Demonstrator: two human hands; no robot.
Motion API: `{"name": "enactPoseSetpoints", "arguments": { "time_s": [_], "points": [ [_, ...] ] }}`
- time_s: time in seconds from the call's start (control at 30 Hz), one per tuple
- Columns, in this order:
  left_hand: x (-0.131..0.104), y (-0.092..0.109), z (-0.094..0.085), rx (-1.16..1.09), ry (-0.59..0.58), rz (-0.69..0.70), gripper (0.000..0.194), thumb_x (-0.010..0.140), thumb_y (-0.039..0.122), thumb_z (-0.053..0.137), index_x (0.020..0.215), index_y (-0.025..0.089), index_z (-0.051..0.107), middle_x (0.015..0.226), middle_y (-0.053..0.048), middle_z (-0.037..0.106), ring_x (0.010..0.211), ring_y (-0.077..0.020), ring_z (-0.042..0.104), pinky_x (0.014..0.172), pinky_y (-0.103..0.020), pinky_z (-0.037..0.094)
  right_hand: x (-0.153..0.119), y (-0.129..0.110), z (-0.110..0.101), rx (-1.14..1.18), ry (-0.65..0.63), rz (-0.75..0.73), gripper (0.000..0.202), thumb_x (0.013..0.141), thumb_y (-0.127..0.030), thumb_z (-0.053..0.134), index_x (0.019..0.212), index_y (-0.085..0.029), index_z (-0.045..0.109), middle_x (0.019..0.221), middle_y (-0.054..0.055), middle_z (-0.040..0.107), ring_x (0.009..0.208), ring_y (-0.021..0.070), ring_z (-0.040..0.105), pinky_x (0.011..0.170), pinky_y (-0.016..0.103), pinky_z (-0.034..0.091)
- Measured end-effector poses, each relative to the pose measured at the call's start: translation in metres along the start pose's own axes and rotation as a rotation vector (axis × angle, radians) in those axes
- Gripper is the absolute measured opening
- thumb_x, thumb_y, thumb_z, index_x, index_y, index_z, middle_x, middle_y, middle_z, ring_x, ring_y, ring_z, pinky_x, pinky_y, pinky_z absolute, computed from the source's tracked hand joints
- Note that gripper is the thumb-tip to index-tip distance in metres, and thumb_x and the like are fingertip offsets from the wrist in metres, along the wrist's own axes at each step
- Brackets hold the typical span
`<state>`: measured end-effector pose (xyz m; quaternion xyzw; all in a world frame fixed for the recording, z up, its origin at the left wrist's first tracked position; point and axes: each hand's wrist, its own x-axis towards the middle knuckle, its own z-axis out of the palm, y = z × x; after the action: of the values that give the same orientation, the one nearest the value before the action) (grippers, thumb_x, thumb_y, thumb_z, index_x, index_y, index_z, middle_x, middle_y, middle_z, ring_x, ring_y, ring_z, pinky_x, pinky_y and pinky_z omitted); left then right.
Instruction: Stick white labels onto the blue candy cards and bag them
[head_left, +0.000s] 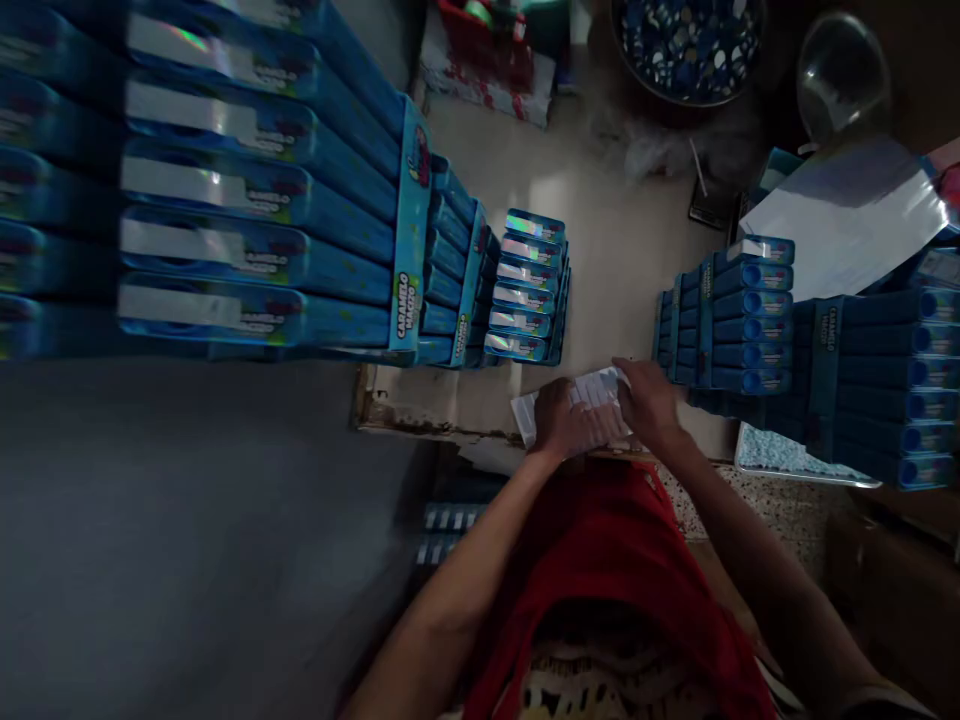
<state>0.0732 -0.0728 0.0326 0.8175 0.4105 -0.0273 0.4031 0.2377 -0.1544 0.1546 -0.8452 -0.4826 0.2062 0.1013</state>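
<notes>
Clearly, the left hand (553,420) and right hand (651,402) grip a white sheet (600,388) (details blurred); loosened fingers could drop it off the near edge of the worktop (611,260).

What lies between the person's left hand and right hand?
In the head view, a white sheet lies between the left hand and the right hand; both touch it.

L hand (553,415) hides pt of white item (598,392); bowl (686,101) cut off @ top.

Dim light leaves glare on the pale sheet (847,220).
</notes>
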Motion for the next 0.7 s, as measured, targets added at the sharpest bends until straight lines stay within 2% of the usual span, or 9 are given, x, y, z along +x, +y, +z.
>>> {"name": "enactPoseSetpoints", "arguments": {
  "time_s": [0.07,0.13,0.17,0.23,0.33,0.43,0.57,0.7],
  "points": [
    [0.017,-0.007,0.007,0.049,-0.049,0.050,0.041,0.091,0.020,0.071,0.131,0.015,0.063,0.128,-0.017,0.069,0.123,-0.0332,0.060,0.106,-0.045,0.043,-0.015,0.013,0.064,0.044,-0.079,0.185,0.045,0.095,-0.013,0.053,0.139,-0.014,0.064,0.119,0.016,0.071,0.113,0.0289,0.062,0.106,0.046,0.051],
    [0.035,-0.004,0.017,0.155,-0.077,0.065,0.049,0.089,0.025,0.077,0.135,0.015,0.062,0.130,-0.018,0.068,0.125,-0.0350,0.058,0.105,-0.045,0.043,-0.027,0.030,0.111,0.016,-0.132,0.213,0.048,0.094,-0.014,0.059,0.141,-0.015,0.063,0.128,0.017,0.069,0.123,0.0308,0.058,0.117,0.054,0.041],
    [0.043,-0.002,0.021,0.204,-0.090,0.065,0.048,0.089,0.027,0.077,0.133,0.015,0.064,0.129,-0.018,0.068,0.124,-0.0355,0.058,0.104,-0.044,0.043,-0.031,0.038,0.126,-0.014,-0.148,0.201,0.049,0.094,-0.014,0.060,0.143,-0.015,0.062,0.132,0.018,0.067,0.129,0.0321,0.055,0.122,0.057,0.035],
    [0.054,-0.001,0.027,0.229,-0.126,0.076,0.036,0.092,0.030,0.074,0.126,0.017,0.070,0.125,-0.017,0.068,0.122,-0.0345,0.059,0.102,-0.042,0.044,-0.039,0.048,0.144,-0.073,-0.167,0.150,0.053,0.095,-0.014,0.062,0.147,-0.016,0.060,0.141,0.018,0.062,0.139,0.0340,0.048,0.127,0.060,0.024],
    [0.062,-0.004,0.029,0.156,-0.198,0.108,0.025,0.100,0.031,0.061,0.115,0.018,0.077,0.124,-0.015,0.070,0.119,-0.0295,0.061,0.098,-0.036,0.045,-0.043,0.052,0.147,-0.110,-0.188,0.101,0.058,0.097,-0.015,0.061,0.154,-0.020,0.055,0.143,0.017,0.060,0.141,0.0332,0.046,0.128,0.059,0.020],
    [0.066,-0.007,0.026,0.123,-0.248,0.077,0.031,0.104,0.029,0.052,0.110,0.018,0.080,0.116,-0.014,0.076,0.109,-0.0261,0.067,0.091,-0.032,0.046,-0.037,0.049,0.140,-0.094,-0.150,0.127,0.061,0.100,-0.016,0.054,0.161,-0.021,0.046,0.142,0.017,0.061,0.133,0.0309,0.050,0.124,0.055,0.029],
    [0.071,-0.010,0.024,0.088,-0.301,0.071,0.031,0.102,0.034,0.055,0.106,0.020,0.082,0.108,-0.011,0.081,0.104,-0.0252,0.071,0.084,-0.030,0.046,-0.018,0.047,0.134,-0.121,-0.105,0.104,0.063,0.102,-0.014,0.042,0.165,-0.018,0.040,0.161,0.018,0.050,0.134,0.0335,0.049,0.113,0.052,0.041],
    [0.076,-0.014,0.023,-0.046,-0.320,0.040,0.028,0.099,0.034,0.060,0.106,0.018,0.083,0.105,-0.009,0.082,0.097,-0.0230,0.071,0.080,-0.028,0.045,-0.008,0.048,0.138,-0.168,-0.145,0.012,0.062,0.103,-0.014,0.039,0.164,-0.021,0.041,0.167,0.016,0.045,0.135,0.0361,0.047,0.106,0.054,0.045]
  ]
}}
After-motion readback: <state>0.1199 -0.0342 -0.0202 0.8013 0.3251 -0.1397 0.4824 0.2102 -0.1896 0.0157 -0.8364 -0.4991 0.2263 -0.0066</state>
